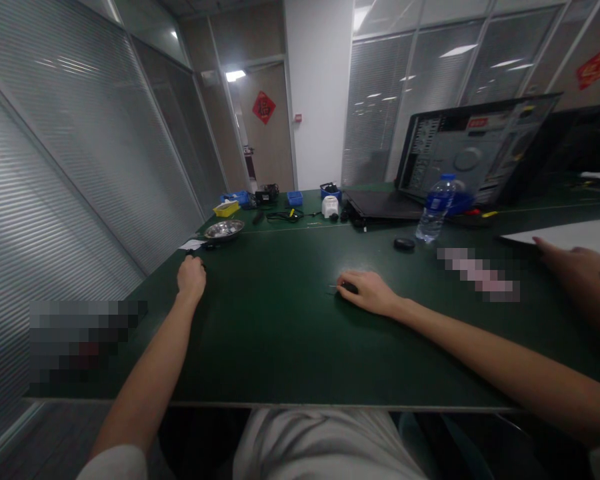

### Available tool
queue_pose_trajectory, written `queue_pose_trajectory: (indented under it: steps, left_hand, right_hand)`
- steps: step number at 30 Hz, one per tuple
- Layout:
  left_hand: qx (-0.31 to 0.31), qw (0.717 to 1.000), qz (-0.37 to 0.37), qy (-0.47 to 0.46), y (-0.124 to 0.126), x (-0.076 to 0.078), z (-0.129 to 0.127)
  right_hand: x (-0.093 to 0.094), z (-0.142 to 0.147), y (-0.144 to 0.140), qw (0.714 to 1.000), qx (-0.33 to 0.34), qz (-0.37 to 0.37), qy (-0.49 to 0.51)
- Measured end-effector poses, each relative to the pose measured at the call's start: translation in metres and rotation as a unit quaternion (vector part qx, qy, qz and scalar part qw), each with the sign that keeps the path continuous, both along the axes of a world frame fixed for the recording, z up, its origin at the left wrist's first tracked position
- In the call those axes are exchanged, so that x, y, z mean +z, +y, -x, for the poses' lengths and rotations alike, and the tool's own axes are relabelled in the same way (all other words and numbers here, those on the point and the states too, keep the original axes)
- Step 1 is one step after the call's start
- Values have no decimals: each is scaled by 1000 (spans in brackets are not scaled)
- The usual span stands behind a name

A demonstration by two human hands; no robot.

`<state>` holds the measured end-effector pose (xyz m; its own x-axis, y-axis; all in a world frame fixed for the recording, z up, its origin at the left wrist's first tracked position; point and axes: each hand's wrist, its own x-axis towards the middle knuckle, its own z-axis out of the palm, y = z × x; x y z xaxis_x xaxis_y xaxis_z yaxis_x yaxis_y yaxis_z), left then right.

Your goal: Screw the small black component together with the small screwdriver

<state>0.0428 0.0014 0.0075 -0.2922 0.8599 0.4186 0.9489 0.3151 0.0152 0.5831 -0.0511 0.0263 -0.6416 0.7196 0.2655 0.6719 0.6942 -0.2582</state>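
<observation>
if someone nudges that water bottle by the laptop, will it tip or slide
The water bottle stands upright, tall and narrow, so a push near its blue cap would probably tip it. It looks like thin clear plastic, likely light. Once on its side, its round body might roll across the green table.

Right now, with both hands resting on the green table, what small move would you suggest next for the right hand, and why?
Probably lift the right hand slightly to get a firmer pinch on the small dark object under its fingertips. The fingers only partly cover it and it lies flat on the green table. The left hand is curled near the table's left edge, apart from it.
</observation>
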Motion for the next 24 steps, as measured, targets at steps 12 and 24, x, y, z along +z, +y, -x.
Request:
queue_pose_trajectory:
  steps: [12, 24]
  left_hand:
    - [26, 999, 4, 28, 3, 2, 0]
    - [29, 999, 5, -41, 2, 2, 5]
  right_hand:
    - [-4, -1, 2, 1000, 4, -10, 8]
    - [-3, 0, 1, 1000, -5, -7, 6]
